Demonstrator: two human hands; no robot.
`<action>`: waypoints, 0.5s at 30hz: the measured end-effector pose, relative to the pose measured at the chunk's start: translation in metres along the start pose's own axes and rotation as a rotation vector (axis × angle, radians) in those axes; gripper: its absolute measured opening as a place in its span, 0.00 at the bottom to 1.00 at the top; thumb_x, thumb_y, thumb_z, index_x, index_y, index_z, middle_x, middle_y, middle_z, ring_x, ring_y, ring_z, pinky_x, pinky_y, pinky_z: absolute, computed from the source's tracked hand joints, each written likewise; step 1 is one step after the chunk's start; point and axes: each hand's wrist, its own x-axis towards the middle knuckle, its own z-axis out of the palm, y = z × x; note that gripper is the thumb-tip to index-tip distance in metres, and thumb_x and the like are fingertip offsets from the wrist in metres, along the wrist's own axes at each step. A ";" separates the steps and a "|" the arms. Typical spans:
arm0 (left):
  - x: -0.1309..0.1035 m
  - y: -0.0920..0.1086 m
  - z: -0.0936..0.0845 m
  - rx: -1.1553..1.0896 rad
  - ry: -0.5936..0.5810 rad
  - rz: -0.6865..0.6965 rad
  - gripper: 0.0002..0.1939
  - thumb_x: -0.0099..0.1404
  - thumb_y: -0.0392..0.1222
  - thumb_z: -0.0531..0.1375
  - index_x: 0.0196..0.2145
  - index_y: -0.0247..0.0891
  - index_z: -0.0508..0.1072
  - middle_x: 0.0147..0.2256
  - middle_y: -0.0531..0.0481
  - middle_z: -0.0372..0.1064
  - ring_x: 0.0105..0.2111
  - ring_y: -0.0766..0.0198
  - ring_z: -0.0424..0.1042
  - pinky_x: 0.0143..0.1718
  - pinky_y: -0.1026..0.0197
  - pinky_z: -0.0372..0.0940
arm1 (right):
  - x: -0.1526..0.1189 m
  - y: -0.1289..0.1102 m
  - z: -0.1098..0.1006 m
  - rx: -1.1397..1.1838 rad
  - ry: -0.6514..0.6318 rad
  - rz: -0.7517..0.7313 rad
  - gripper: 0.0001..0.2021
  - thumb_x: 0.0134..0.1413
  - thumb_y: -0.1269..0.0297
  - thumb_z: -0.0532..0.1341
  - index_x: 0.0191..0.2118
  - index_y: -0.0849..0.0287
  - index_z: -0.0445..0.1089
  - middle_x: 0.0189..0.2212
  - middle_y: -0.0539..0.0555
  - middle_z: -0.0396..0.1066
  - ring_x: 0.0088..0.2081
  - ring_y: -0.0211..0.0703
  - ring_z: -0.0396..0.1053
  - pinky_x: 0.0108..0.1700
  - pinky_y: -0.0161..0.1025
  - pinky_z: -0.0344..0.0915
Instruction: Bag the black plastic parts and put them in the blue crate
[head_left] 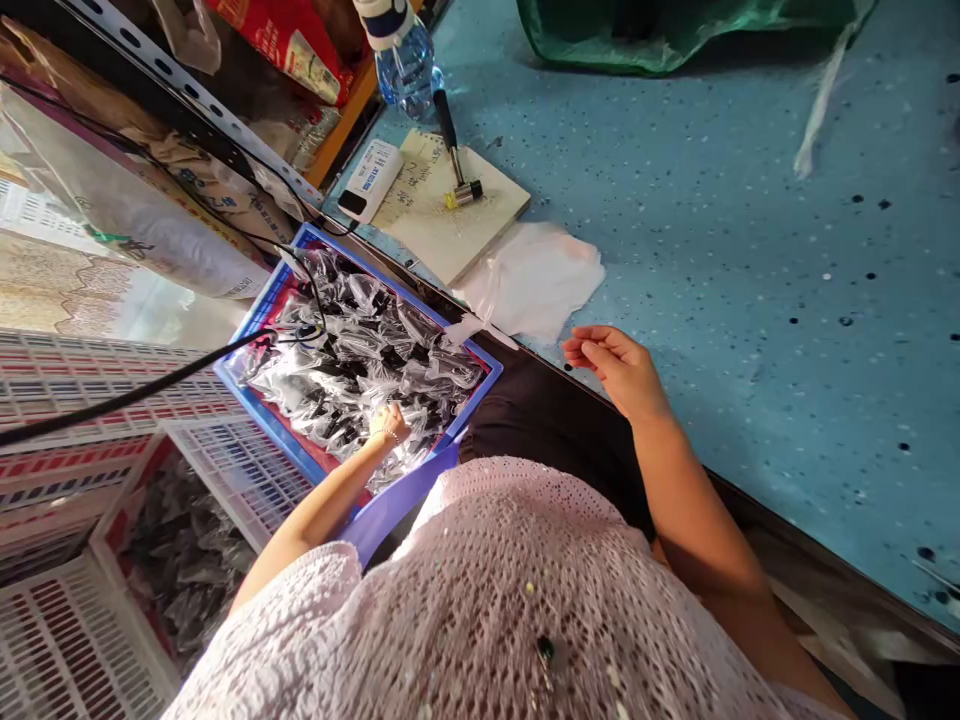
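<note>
My left hand (388, 425) is down in a blue plastic crate (300, 462), its fingers curled at a clear plastic bag (416, 425) with something dark in it. Many similar bags (352, 330) fill the crate, and the kind of parts inside cannot be made out. Over the front edge of the blue speckled table (720, 270) is my right hand (611, 368), fingers loosely stretched and thumb lying across, with nothing visible in it. Just beyond its fingertips, a stack of thin white plastic bags (536, 275) lies at the table edge.
A small hammer (461, 180) rests on a board with handwriting (487, 190), beside a white device (371, 180) and a water bottle (405, 65). A green bag (675, 40) lies at the back. A black cable (150, 385) crosses above white baskets (67, 640) on the left.
</note>
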 end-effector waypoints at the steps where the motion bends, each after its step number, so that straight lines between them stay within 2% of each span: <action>1: 0.004 -0.005 0.012 0.021 -0.003 -0.054 0.24 0.64 0.54 0.67 0.49 0.33 0.72 0.56 0.34 0.67 0.59 0.44 0.67 0.56 0.39 0.66 | 0.000 0.001 0.000 0.001 0.000 -0.011 0.17 0.56 0.53 0.69 0.48 0.56 0.75 0.40 0.54 0.79 0.41 0.42 0.77 0.48 0.44 0.75; 4: 0.012 -0.020 0.039 0.056 -0.009 -0.117 0.31 0.57 0.58 0.69 0.49 0.33 0.71 0.66 0.18 0.50 0.69 0.25 0.47 0.60 0.27 0.55 | 0.001 0.005 0.000 0.005 -0.006 -0.033 0.17 0.57 0.53 0.69 0.48 0.55 0.75 0.40 0.53 0.79 0.40 0.42 0.77 0.49 0.45 0.75; 5: 0.013 -0.024 0.043 0.061 -0.011 -0.112 0.31 0.57 0.59 0.68 0.50 0.34 0.70 0.68 0.17 0.46 0.71 0.24 0.42 0.61 0.25 0.51 | 0.001 0.006 0.000 0.005 -0.006 -0.035 0.17 0.58 0.52 0.69 0.48 0.55 0.75 0.41 0.53 0.79 0.40 0.42 0.77 0.49 0.45 0.75; 7: 0.015 -0.026 0.044 0.070 -0.023 -0.083 0.30 0.61 0.64 0.62 0.50 0.37 0.69 0.68 0.18 0.45 0.71 0.24 0.39 0.62 0.23 0.46 | 0.002 0.008 0.001 0.007 -0.006 -0.042 0.19 0.57 0.50 0.69 0.48 0.56 0.76 0.41 0.54 0.79 0.40 0.43 0.77 0.50 0.46 0.75; 9: 0.015 -0.020 0.037 0.089 -0.063 -0.047 0.31 0.61 0.69 0.56 0.49 0.40 0.70 0.66 0.20 0.50 0.71 0.25 0.43 0.60 0.23 0.47 | 0.003 0.008 0.002 0.016 -0.005 -0.053 0.21 0.56 0.47 0.70 0.48 0.57 0.76 0.40 0.55 0.79 0.40 0.44 0.77 0.49 0.47 0.74; 11: 0.015 -0.008 0.027 0.123 -0.151 -0.011 0.34 0.57 0.73 0.53 0.46 0.42 0.71 0.60 0.19 0.58 0.66 0.21 0.54 0.55 0.21 0.53 | 0.003 0.007 0.004 0.024 -0.001 -0.065 0.23 0.54 0.45 0.70 0.47 0.58 0.75 0.40 0.56 0.79 0.39 0.44 0.76 0.48 0.47 0.75; 13: 0.018 0.007 0.014 0.162 -0.294 0.037 0.38 0.48 0.77 0.55 0.40 0.41 0.73 0.52 0.17 0.66 0.56 0.16 0.67 0.45 0.21 0.59 | 0.002 0.007 0.005 0.032 0.004 -0.079 0.24 0.54 0.43 0.69 0.47 0.59 0.75 0.39 0.56 0.79 0.38 0.44 0.76 0.46 0.47 0.74; 15: 0.025 0.024 -0.002 0.174 -0.482 0.133 0.37 0.40 0.77 0.59 0.33 0.41 0.73 0.41 0.23 0.72 0.43 0.17 0.75 0.36 0.25 0.62 | 0.001 0.006 0.006 0.040 0.003 -0.089 0.24 0.55 0.44 0.69 0.47 0.59 0.75 0.40 0.57 0.79 0.39 0.44 0.76 0.46 0.47 0.74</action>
